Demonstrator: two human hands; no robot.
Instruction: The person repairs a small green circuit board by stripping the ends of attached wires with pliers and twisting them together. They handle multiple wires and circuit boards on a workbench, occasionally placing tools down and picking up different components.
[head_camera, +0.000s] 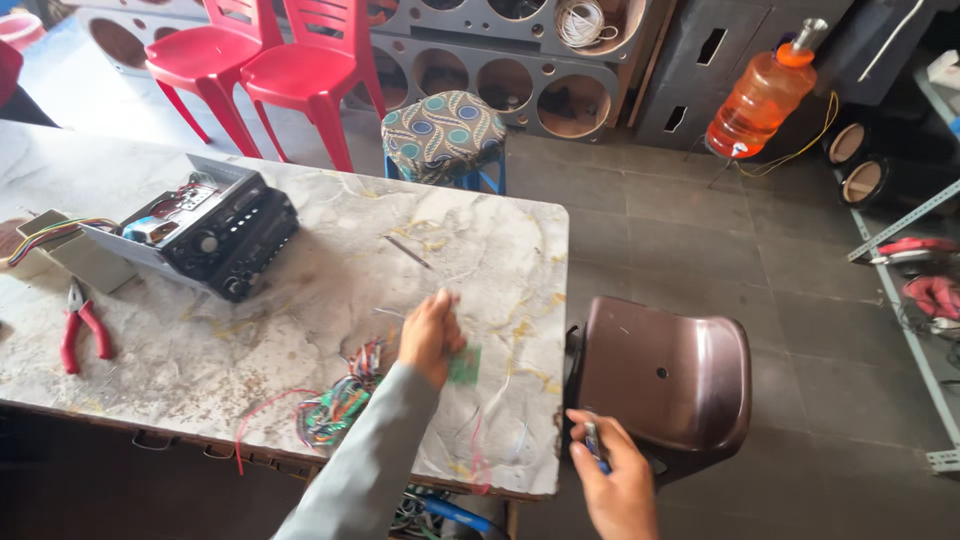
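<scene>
Left hand (430, 335) pinches a small green circuit board (464, 364) above the marble surface (300, 300) (wires (340, 400) beside it); right hand (612, 478) clenches a blue-handled tool (594, 445), kept ready off the edge.

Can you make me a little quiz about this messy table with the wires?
1. What small thing does the left hand hold over the table?
2. True or false: the red-handled pliers lie at the table's left end.
3. Which is nearest the right hand: A the brown chair, B the orange bottle, C the car stereo?

Key: 1 a small green circuit board. 2 true. 3 A.
</scene>
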